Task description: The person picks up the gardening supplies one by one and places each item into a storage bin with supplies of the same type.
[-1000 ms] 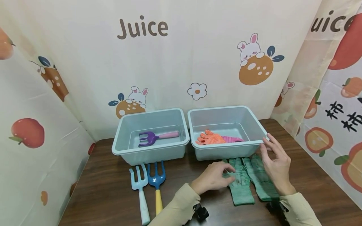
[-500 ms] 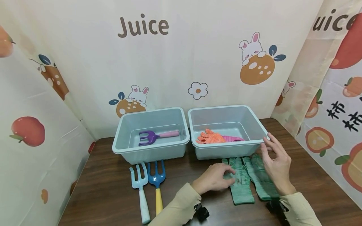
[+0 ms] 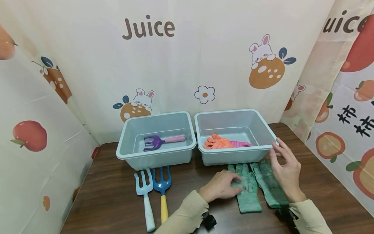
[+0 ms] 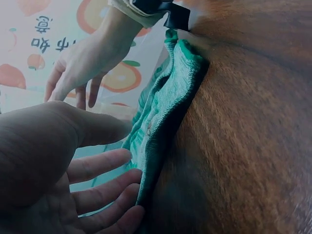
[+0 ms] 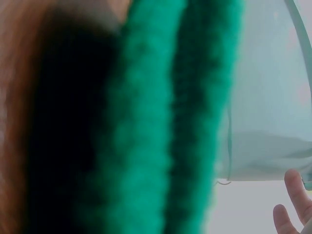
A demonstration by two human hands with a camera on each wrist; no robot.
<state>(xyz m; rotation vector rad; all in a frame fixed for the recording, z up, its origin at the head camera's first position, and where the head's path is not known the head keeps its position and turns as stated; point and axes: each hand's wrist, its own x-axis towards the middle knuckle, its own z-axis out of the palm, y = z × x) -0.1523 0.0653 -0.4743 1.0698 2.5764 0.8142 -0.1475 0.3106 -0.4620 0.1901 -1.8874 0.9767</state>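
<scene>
Lower left of the head view: two forks [image 3: 153, 191] on the table [image 3: 111, 195], in front of the left bin [image 3: 156, 154] holding a purple fork [image 3: 159, 141]. Lower centre: left hand [image 3: 220, 187], fingers relaxed, rests on the left green glove [image 3: 248, 195]. Lower right: right hand [image 3: 287, 170], fingers loose, touches the right bin [image 3: 230, 157] rim above the right green glove [image 3: 270, 188]; orange gloves [image 3: 217, 142] lie inside.

head view high and frontal, wrist views close, low, sharing green gloves [image 3: 257, 187]

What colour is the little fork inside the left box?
The fork has a purple head and a pink handle. It shows best in the head view, lying in the left box.
</scene>
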